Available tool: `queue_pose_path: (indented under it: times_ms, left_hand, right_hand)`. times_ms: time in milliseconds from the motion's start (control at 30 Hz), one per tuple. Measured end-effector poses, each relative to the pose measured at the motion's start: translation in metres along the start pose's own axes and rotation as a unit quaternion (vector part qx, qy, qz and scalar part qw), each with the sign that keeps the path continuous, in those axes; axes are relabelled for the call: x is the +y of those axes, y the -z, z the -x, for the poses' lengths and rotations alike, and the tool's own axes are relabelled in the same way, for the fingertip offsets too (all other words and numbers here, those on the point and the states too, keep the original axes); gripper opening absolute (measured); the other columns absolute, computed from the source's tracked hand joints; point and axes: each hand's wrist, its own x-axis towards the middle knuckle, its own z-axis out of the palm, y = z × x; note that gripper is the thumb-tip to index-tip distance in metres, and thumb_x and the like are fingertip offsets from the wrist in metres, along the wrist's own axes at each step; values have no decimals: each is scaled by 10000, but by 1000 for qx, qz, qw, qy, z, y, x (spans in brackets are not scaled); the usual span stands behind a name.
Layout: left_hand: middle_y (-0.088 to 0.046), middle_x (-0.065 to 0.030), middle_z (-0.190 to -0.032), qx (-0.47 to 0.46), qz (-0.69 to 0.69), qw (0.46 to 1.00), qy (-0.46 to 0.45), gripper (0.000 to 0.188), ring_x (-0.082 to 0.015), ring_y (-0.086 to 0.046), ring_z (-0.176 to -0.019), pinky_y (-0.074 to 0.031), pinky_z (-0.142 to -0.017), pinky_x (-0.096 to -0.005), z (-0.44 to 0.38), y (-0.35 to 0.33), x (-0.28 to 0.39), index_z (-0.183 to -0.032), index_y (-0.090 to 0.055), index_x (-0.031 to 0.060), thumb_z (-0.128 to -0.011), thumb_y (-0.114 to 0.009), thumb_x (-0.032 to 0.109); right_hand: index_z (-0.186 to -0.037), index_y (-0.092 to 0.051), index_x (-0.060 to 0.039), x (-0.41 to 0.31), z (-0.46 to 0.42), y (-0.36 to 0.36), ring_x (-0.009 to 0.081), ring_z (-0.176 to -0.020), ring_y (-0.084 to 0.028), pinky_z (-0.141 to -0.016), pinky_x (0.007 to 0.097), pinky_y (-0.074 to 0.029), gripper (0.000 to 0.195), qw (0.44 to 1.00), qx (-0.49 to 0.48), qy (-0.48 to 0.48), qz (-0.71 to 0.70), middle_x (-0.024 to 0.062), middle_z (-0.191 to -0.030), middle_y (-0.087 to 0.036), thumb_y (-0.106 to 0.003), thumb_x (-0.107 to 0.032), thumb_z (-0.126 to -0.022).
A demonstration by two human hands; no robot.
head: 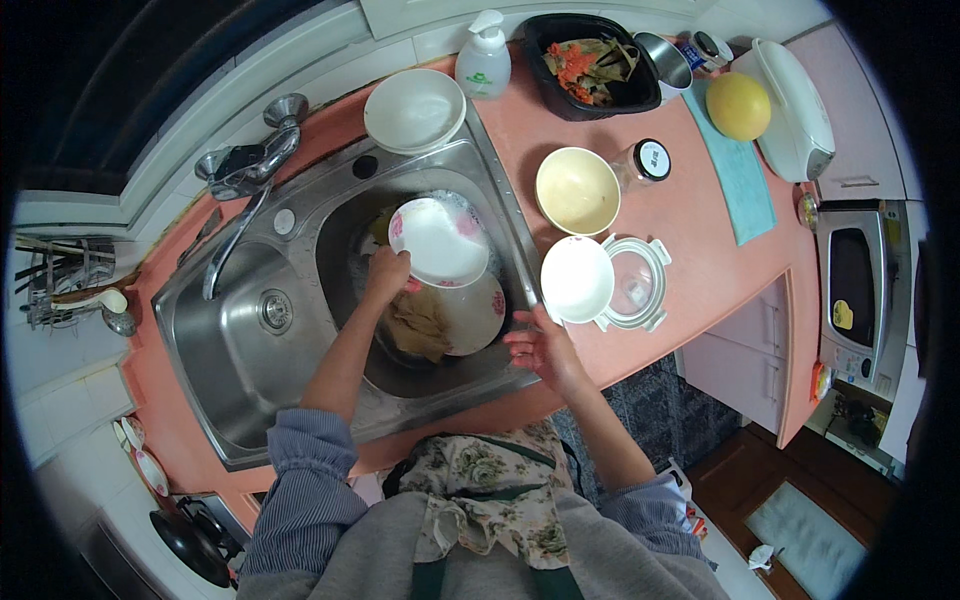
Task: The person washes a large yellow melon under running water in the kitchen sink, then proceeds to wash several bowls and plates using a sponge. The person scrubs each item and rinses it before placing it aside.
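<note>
My left hand (388, 276) grips the near left rim of a white dish with pink flowers (441, 244), held over the right basin of the steel sink (334, 247). Beneath it, in the basin, lie another flowered white dish (476, 319), a brown cloth (420, 322) and some suds. My right hand (541, 343) is at the basin's right edge, fingers spread and holding nothing. Just beyond its fingertips a small white bowl (577, 279) rests partly on a clear lid with white clips (646, 289). A cream bowl (577, 191) stands behind that.
Behind the sink are a faucet (244, 169), a large white bowl (415, 111) and a pump bottle (484, 64). A black tub of food scraps (592, 71), a jar (646, 163), a yellow round fruit (738, 106) and a teal cloth (735, 169) occupy the pink counter.
</note>
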Motion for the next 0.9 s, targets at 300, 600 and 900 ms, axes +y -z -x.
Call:
queue_pose_path:
  times_ms: [300, 600, 900]
  left_hand:
    - [-590, -162, -892, 49, 231, 971, -35, 313, -257, -636, -718, -534, -615, -325, -11, -16, -78, -1048, -486, -86, -809, -528, 112]
    - [-492, -184, -990, 123, -301, 901, -288, 278, -330, -494, -949, -418, -832, -407, 22, -50, -107, -990, -531, 16, -731, -600, 88]
    - [-482, -164, -1074, 4, -558, 803, -209, 296, -368, -457, -1024, -434, -828, -457, 54, -12, -94, -995, -586, 37, -704, -617, 81]
  right_hand:
    - [-1047, -401, -41, 0, 15, 22, 160, -660, -601, -519, 262, -538, 294, 988, 7, 101, -114, 163, -849, -610, -466, -265, -868]
    - [-1047, -489, 19, 10, 28, 7, 134, -651, -587, -544, 232, -527, 266, 997, 12, 72, 20, 124, -841, -615, -459, -189, -884]
    - [-1062, -494, 4, 24, 12, -25, 126, -690, -584, -575, 249, -521, 236, 993, -12, 39, 107, 103, -848, -613, -461, -152, -888]
